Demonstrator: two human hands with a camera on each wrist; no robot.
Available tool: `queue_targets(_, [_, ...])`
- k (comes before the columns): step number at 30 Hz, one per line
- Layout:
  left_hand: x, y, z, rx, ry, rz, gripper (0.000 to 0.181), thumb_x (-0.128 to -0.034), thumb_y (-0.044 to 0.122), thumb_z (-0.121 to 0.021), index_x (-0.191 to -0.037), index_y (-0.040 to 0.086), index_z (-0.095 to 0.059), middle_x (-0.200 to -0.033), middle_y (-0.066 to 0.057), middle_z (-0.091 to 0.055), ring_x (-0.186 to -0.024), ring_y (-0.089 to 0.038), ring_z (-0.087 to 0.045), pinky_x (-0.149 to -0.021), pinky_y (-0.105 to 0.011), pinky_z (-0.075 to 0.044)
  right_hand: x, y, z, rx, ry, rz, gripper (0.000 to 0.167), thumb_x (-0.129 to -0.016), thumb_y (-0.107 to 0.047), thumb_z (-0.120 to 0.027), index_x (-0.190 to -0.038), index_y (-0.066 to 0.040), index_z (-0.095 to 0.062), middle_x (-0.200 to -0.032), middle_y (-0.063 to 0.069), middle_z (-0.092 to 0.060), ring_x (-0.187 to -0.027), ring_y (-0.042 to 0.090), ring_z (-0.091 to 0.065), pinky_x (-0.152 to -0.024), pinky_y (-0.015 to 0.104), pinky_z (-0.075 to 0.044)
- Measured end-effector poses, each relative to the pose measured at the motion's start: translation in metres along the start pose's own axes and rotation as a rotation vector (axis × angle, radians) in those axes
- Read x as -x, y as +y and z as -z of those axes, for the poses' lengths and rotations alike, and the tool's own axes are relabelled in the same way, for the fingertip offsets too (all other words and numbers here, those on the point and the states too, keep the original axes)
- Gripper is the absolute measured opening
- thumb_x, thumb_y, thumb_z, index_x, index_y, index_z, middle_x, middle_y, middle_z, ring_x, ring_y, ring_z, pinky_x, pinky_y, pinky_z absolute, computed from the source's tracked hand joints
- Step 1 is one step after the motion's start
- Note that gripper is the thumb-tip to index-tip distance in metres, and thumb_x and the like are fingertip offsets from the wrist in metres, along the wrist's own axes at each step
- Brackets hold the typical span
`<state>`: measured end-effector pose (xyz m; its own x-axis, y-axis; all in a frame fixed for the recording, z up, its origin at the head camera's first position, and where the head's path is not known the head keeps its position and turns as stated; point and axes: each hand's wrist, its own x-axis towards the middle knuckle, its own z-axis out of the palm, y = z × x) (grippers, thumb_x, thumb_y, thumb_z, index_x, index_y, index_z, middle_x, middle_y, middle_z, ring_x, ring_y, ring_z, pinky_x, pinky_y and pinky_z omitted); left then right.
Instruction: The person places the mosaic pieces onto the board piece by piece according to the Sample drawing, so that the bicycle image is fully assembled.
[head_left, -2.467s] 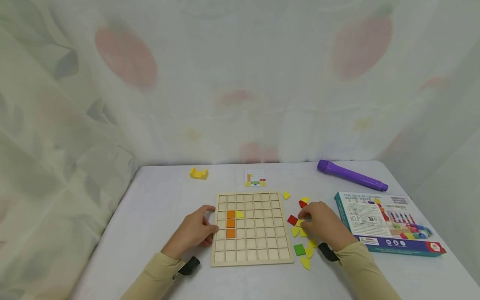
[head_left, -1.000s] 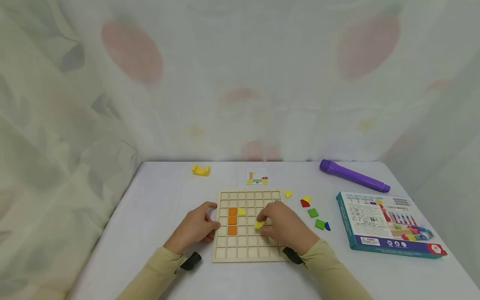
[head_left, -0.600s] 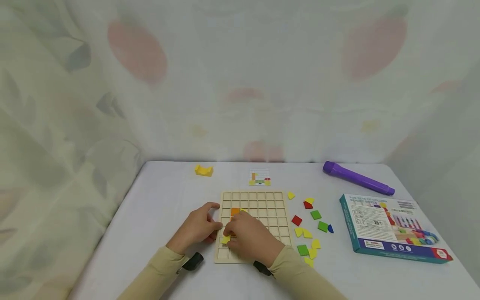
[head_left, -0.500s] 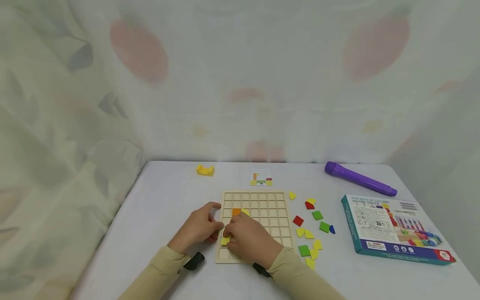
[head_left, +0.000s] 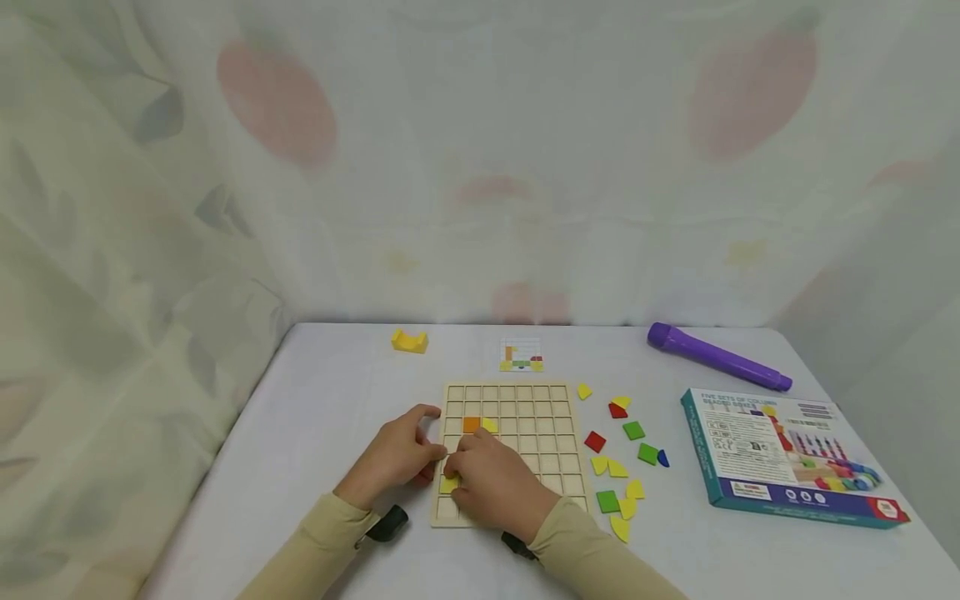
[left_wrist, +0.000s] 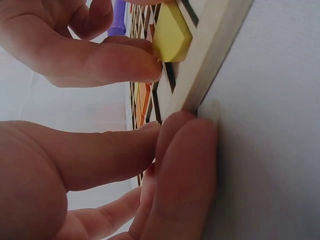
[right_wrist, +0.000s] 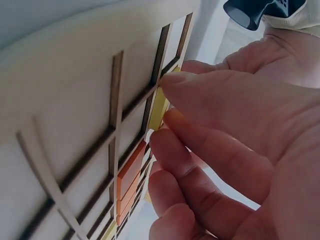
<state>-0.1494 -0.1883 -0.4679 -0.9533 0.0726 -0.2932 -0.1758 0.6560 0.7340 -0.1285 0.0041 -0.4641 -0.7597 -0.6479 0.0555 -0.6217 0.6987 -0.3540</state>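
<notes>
Pinches a smooth, flat yellow tile (left_wrist: 172, 35), chunky-edged and partly finger-hidden, in the right grip (head_left: 501, 485) at the eight o'clock part of the grid board (head_left: 547, 442). Holds that board's edge at nine o'clock with the left grip (head_left: 397, 457). Shows pale, squarely ridged wood, plus fan-shaped yellow pieces (head_left: 619, 528) toward four o'clock on the white worktop (head_left: 337, 375).

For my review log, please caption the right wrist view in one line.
The right hand pinches a yellow tile at a wooden board, with orange tiles in its squares.
</notes>
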Motion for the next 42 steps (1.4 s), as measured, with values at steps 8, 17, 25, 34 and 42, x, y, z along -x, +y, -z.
queue_targets(8, [0.001, -0.001, -0.002, 0.009, -0.006, 0.014, 0.063, -0.0957, 0.012, -0.081, -0.153, 0.011, -0.054, -0.083, -0.006, -0.069, -0.063, -0.017, -0.069, -0.059, -0.032, -0.059, 0.002, -0.001, -0.003, 0.029, 0.007, 0.018, 0.016, -0.090, -0.015, -0.084, -0.105, -0.021, -0.086, -0.098, -0.008, -0.070, -0.094, 0.009, -0.054, -0.080, 0.020, -0.054])
queue_targets(17, [0.000, -0.001, -0.003, 0.000, -0.007, 0.010, 0.063, -0.0959, 0.013, -0.081, -0.153, 0.011, -0.053, -0.082, -0.006, -0.068, -0.062, -0.018, -0.069, -0.059, -0.032, -0.057, 0.003, 0.000, -0.001, 0.018, 0.000, 0.010, 0.016, -0.090, -0.015, -0.085, -0.105, -0.021, -0.086, -0.099, -0.007, -0.070, -0.094, 0.009, -0.054, -0.078, 0.020, -0.053])
queue_targets(25, [-0.001, -0.001, -0.002, 0.003, -0.003, -0.001, 0.063, -0.0955, 0.013, -0.081, -0.152, 0.011, -0.054, -0.082, -0.006, -0.068, -0.062, -0.018, -0.069, -0.059, -0.032, -0.058, 0.004, 0.003, 0.006, -0.018, 0.003, -0.004, 0.020, -0.092, -0.014, -0.081, -0.110, -0.020, -0.085, -0.102, -0.008, -0.072, -0.096, 0.009, -0.056, -0.084, 0.021, -0.054])
queue_targets(34, [-0.001, -0.004, -0.001, 0.006, -0.003, 0.049, 0.067, -0.0957, 0.014, -0.082, -0.155, 0.013, -0.052, -0.090, -0.009, -0.066, -0.065, -0.019, -0.068, -0.061, -0.032, -0.060, 0.042, 0.047, 0.028, -0.066, 0.067, -0.140, 0.013, -0.096, -0.018, -0.079, -0.108, -0.017, -0.082, -0.104, -0.007, -0.073, -0.101, 0.012, -0.056, -0.089, 0.031, -0.057])
queue_targets(42, [-0.003, -0.002, -0.002, 0.027, -0.012, 0.041, 0.067, -0.0953, 0.014, -0.082, -0.155, 0.014, -0.052, -0.091, -0.009, -0.067, -0.065, -0.019, -0.069, -0.061, -0.033, -0.061, 0.089, 0.091, 0.049, -0.046, 0.093, -0.384, 0.008, -0.093, -0.018, -0.081, -0.101, -0.017, -0.081, -0.098, -0.009, -0.070, -0.098, 0.012, -0.058, -0.092, 0.037, -0.057])
